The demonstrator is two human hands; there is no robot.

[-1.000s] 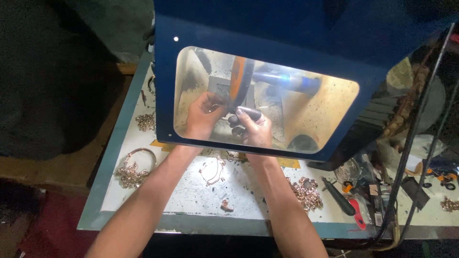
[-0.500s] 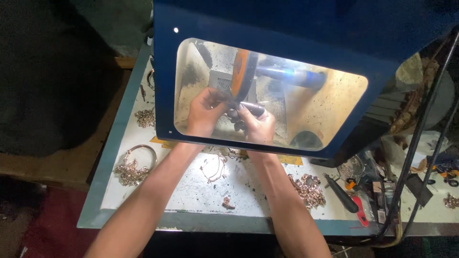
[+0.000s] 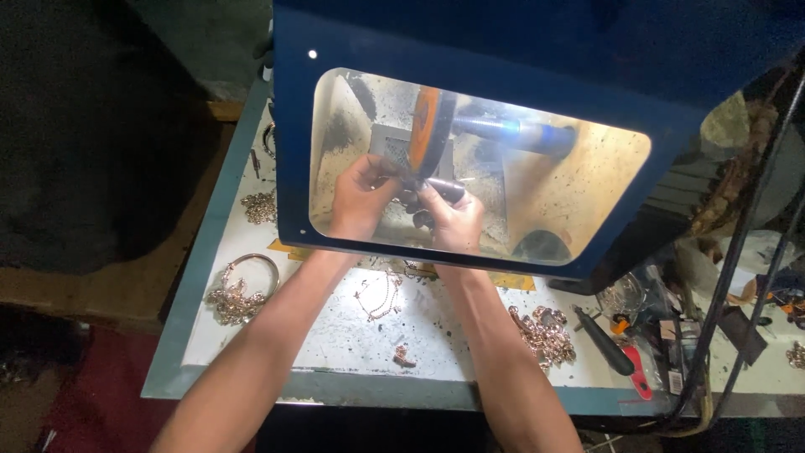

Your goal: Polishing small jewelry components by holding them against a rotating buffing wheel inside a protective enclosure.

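Both my hands reach under a blue hood (image 3: 503, 50) and show through its clear window. My left hand (image 3: 362, 197) and my right hand (image 3: 457, 220) pinch a small dark piece (image 3: 411, 191) between their fingertips. They hold it against the lower edge of an orange polishing wheel (image 3: 428, 134) on a blue-sleeved shaft (image 3: 520, 134). Dark covers sit on some fingertips of my right hand. The window is dusty, so the piece's shape is unclear.
Pale workbench (image 3: 335, 335) with a grey-blue rim. A bangle with chains (image 3: 239, 289) lies at the left, a thin chain (image 3: 381, 294) between my forearms, a heap of chains (image 3: 541, 331) at the right. Black-handled tool (image 3: 604, 340), red tool (image 3: 637, 369) and cables (image 3: 738, 252) crowd the right.
Both hands stay at the wheel with the piece. The fingers have shifted slightly around it, and the view has drifted a little.
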